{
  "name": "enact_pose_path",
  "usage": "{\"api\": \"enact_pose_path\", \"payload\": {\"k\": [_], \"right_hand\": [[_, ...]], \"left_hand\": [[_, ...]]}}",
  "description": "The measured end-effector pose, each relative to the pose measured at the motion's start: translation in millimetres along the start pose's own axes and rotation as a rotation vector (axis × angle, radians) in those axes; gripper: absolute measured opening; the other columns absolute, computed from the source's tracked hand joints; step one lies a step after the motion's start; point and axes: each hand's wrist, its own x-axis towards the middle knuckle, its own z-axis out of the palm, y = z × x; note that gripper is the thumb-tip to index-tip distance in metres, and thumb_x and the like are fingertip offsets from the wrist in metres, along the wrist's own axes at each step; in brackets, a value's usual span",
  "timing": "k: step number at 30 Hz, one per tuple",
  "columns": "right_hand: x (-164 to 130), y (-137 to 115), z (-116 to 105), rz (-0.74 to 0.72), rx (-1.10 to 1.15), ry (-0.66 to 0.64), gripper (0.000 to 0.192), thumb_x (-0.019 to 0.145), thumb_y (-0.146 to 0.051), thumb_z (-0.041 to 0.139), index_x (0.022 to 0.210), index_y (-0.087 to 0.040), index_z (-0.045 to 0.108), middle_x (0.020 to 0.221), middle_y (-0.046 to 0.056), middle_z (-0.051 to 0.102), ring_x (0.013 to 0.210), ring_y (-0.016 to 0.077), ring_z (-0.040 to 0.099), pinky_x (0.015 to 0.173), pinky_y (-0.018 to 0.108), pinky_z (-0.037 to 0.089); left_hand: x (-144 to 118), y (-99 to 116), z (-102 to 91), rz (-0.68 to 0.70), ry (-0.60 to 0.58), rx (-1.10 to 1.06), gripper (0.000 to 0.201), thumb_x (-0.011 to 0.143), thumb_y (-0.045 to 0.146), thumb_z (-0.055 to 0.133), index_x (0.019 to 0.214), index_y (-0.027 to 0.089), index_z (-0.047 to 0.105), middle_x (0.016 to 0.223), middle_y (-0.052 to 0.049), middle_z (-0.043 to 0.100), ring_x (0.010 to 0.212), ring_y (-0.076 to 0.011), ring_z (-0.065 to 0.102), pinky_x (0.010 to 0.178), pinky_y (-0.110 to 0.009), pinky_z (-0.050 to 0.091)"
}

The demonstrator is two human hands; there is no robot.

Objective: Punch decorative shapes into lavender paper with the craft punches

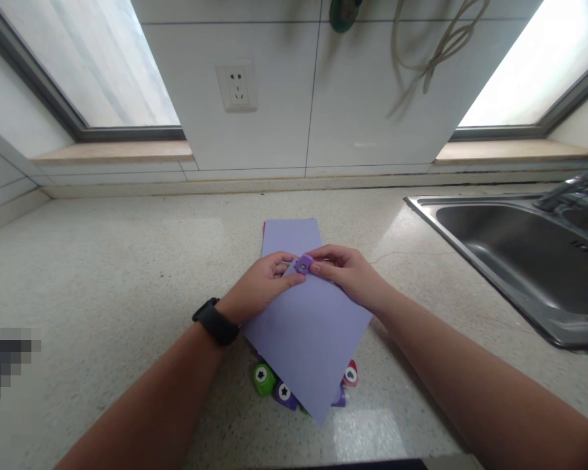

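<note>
I have a small purple punch (303, 264) pinched between both hands, and the top edge of a lilac sheet (310, 326) sits in its slot. My left hand (261, 284) closes on the punch from its near left side, thumb on the paper just below it; my right hand (345, 271) closes on it from the right, fingertips (316, 266) curled over its top. Both hands are gripping, not open.

The sheet tilts down from my fingers toward me, its lower corner hanging over a cluster of other punches: a green one (263, 378), a darker purple one (285, 392) and a red one (351, 373), all well below my wrists. Beyond my fingertips lies a stack of paper (291, 235) with a red edge showing at its left.

To press well, I judge the paper should lie flat in the slot and pushed fully in (a creased edge would likely tear instead of cutting clean). My thumbs belong squarely over the button, pressing straight down, with the sheet held taut just beside the punch so it cannot slide. How deep the edge sits in the slot I cannot tell; my fingers hide it.

The sink (494, 261) lies far off to the right of my right hand, and a black watch (216, 321) sits on my left wrist.
</note>
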Motion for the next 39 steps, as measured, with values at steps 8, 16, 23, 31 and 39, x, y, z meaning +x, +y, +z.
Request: {"api": "enact_pose_path", "payload": {"k": [8,16,23,31,39], "right_hand": [[-1,1,3,0.059,0.124,-0.001,0.038,0.076,-0.04,0.089,0.106,-0.022,0.075,0.102,0.006,0.079,0.084,0.0169,0.072,0.076,0.03,0.056],[-5,-7,3,0.006,0.076,-0.063,0.039,0.079,-0.046,0.085,0.103,-0.018,0.075,0.097,0.009,0.077,0.084,0.0184,0.07,0.073,0.031,0.056],[-9,-13,2,-0.014,0.022,-0.098,0.042,0.079,-0.054,0.083,0.099,-0.018,0.076,0.08,0.006,0.071,0.074,0.0169,0.063,0.061,0.028,0.05],[-12,-16,4,0.005,0.03,-0.079,0.043,0.075,-0.055,0.085,0.092,-0.017,0.073,0.079,0.005,0.069,0.067,0.0137,0.058,0.058,0.026,0.045],[-12,-10,6,0.009,0.09,-0.043,0.04,0.077,-0.054,0.084,0.088,-0.017,0.073,0.083,0.006,0.072,0.069,0.0145,0.061,0.063,0.028,0.046]], "left_hand": [[-2,3,0.2,0.028,0.023,0.028,0.045,0.088,0.043,0.075,0.121,0.015,0.062,0.114,-0.012,0.075,0.098,-0.023,0.072,0.084,-0.034,0.051],[-7,13,0.6,0.054,0.07,0.16,0.045,0.087,0.038,0.076,0.125,0.016,0.064,0.107,-0.011,0.077,0.099,-0.0256,0.072,0.084,-0.036,0.051],[-11,15,-1.6,0.091,0.049,0.207,0.044,0.086,0.043,0.078,0.123,0.021,0.069,0.107,-0.007,0.078,0.098,-0.025,0.073,0.084,-0.036,0.054],[-13,17,-0.8,0.062,0.0,0.195,0.045,0.083,0.045,0.081,0.119,0.02,0.071,0.099,-0.007,0.079,0.094,-0.0254,0.074,0.081,-0.035,0.054],[-15,19,2.5,0.051,0.018,0.18,0.045,0.083,0.043,0.081,0.12,0.02,0.069,0.088,-0.005,0.078,0.087,-0.0238,0.073,0.074,-0.032,0.052]]}}
